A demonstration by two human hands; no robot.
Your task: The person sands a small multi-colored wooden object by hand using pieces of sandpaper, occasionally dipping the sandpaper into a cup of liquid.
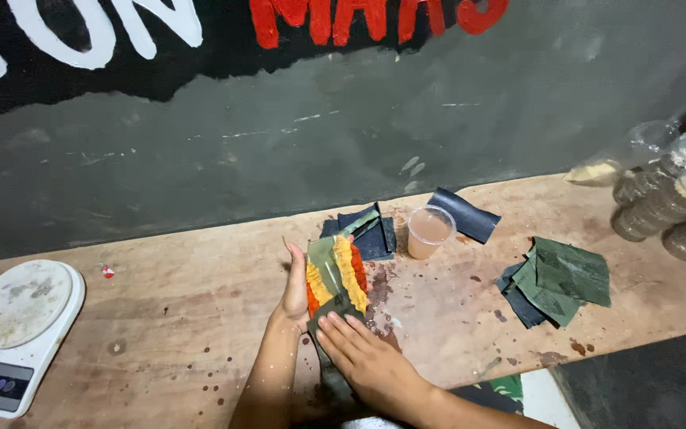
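Leaf parcel (pixel 335 278) with yellow and orange filling, at the table's (pixel 184 318) middle front. Cupped from its left side by the left hand (pixel 295 287); pressed at the near end under flat right hand (pixel 363 357) fingers, not closed around it. Just behind, dark leaf pieces (pixel 371 234) and a plastic cup (pixel 429 231). Rightward, green leaf stack (pixel 557 278), lidded round tubs (pixel 676 208). Far left, white scale (pixel 17 334). Above, white and red painted wall lettering (pixel 311 16).

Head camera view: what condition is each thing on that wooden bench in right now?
Leaf wrap: half folded, orange and yellow filling showing.
Left hand: cupping the wrap's side.
Right hand: pressing its near end.
Plastic cup: upright, holding pinkish liquid.
Leaf pieces: loosely stacked.
Scale: platform bare, stained.
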